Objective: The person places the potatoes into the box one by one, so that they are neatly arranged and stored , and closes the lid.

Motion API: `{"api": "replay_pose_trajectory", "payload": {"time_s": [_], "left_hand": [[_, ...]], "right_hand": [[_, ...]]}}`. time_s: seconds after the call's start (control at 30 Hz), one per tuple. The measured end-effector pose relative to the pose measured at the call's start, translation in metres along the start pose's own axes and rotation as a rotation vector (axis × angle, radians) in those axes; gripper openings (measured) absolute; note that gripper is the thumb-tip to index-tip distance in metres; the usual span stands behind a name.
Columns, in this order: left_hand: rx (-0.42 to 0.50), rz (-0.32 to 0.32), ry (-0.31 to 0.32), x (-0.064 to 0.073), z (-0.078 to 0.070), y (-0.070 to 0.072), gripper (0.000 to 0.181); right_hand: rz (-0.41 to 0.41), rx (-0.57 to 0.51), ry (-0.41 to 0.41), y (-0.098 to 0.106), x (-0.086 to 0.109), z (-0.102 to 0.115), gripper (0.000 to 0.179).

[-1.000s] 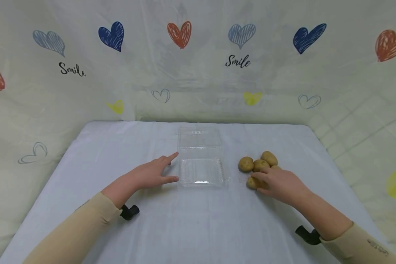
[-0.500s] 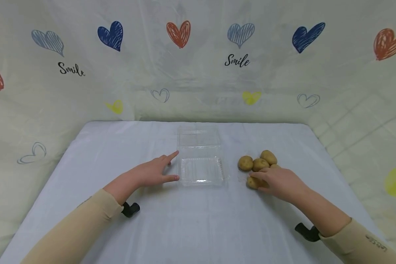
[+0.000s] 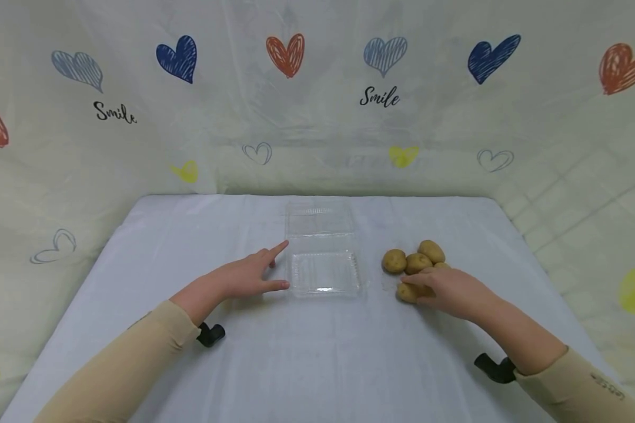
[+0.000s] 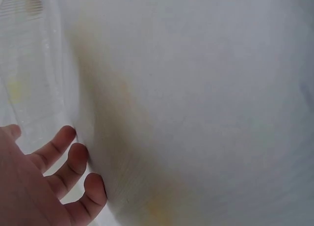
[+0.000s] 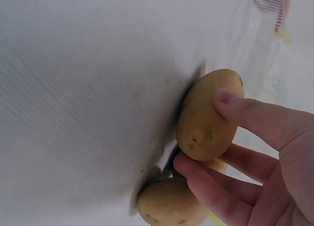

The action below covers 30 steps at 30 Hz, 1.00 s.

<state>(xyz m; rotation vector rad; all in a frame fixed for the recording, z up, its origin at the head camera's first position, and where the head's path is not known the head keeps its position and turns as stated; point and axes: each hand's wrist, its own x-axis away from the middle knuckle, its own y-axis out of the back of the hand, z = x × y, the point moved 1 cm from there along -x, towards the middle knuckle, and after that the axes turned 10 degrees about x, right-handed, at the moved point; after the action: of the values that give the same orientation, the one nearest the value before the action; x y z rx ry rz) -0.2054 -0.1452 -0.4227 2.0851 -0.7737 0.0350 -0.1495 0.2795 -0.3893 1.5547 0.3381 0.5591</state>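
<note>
A clear plastic clamshell container [image 3: 325,273] lies with its lid folded back on the white table. At its left edge is my left hand [image 3: 243,275], thumb and index finger spread along the rim; the other fingers [image 4: 68,169] bend loosely and hold nothing. To the right of the container, my right hand [image 3: 452,294] grips the nearest potato [image 5: 208,118], thumb on one side and fingers on the other. That potato still appears at the table surface. Behind it sit more potatoes [image 3: 418,263], partly covered by the hand.
A white cloth [image 3: 317,358] covers the table. A pale curtain [image 3: 317,117] printed with hearts hangs behind its far edge. One more potato [image 5: 171,201] lies close beside the right hand's fingers. Black wrist mounts [image 3: 494,369] stick out below both wrists.
The right hand's fingers have closed slightly around the nearest potato. The left hand stays at the container's edge, and the container and other potatoes keep their places.
</note>
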Motion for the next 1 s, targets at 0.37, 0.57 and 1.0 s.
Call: {"api": "replay_pose_trajectory", "payload": {"time_s": [0.37, 0.57, 1.0], "left_hand": [[0.0, 0.002, 0.001, -0.001, -0.004, 0.0, 0.102], [-0.01, 0.0, -0.008, -0.003, -0.001, 0.0, 0.102], [0.001, 0.009, -0.001, -0.005, 0.0, 0.0, 0.103]], "right_hand": [[0.034, -0.091, -0.018, -0.001, -0.001, -0.004, 0.045], [0.009, -0.115, -0.028, -0.003, -0.001, -0.004, 0.043], [-0.01, -0.178, -0.076, 0.015, -0.002, -0.004, 0.043]]}}
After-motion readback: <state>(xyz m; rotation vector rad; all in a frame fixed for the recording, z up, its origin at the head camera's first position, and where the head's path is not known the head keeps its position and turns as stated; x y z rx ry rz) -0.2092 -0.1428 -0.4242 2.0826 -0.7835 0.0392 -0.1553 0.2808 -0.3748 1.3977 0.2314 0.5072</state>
